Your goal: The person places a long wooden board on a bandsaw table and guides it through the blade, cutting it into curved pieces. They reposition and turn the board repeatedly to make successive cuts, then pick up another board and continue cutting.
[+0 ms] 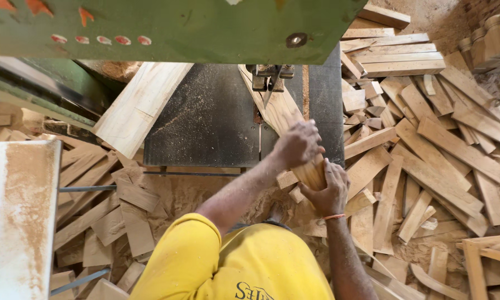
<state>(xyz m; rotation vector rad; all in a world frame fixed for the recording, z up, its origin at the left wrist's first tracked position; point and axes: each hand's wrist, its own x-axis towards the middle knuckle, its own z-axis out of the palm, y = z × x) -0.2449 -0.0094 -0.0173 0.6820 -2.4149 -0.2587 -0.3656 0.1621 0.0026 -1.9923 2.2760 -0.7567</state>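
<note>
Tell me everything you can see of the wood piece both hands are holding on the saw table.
The wood piece is a pale, unfinished length of timber with a slightly curved outline, lying flat and diagonally on the dark, sawdust-dusted saw table. Its far end runs up past the blade guide; its near end overhangs the table edge. The left hand presses down on its middle, and the right hand grips the near end from below. Whether a cut has been made is hidden.
</note>
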